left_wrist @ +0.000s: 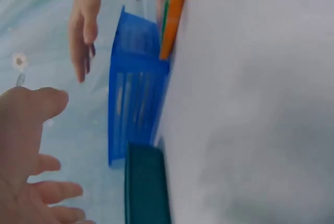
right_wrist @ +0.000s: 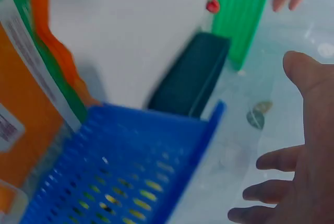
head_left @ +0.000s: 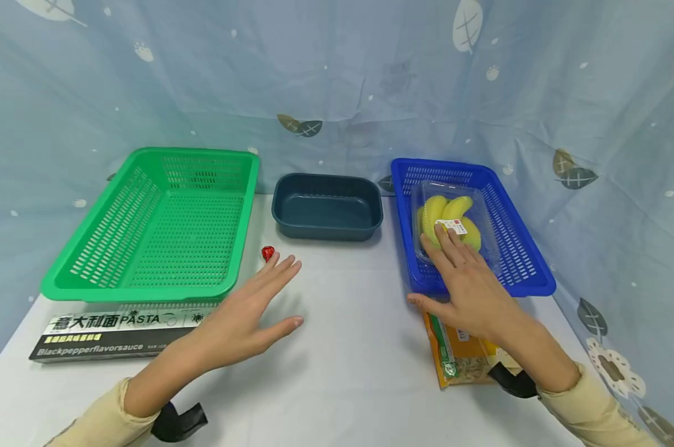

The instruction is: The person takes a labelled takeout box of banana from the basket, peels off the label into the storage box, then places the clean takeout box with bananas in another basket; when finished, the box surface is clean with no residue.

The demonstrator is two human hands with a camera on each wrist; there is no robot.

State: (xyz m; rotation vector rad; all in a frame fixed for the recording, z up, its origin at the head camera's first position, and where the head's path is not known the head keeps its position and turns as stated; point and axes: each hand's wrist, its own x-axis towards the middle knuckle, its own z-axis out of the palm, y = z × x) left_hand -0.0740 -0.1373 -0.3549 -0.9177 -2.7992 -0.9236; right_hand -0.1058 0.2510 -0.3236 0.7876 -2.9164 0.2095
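Note:
My left hand is held over the table with straight, spread fingers and nothing in it. Just past its fingertips in the head view lies a small red foil-wrapped piece, probably a candy. Above the blue basket hovers my right hand, its fingers spread and empty. Inside that basket sits a clear plastic box of bananas with a white label, partly covered by the right fingertips in the head view. An orange food packet lies under the right wrist, in front of the basket.
A green basket with nothing inside stands at the left. In front of it lies a long black-and-white pasta box, its right end behind my left arm. A dark teal bin is at the back centre, before a blue leaf-print curtain.

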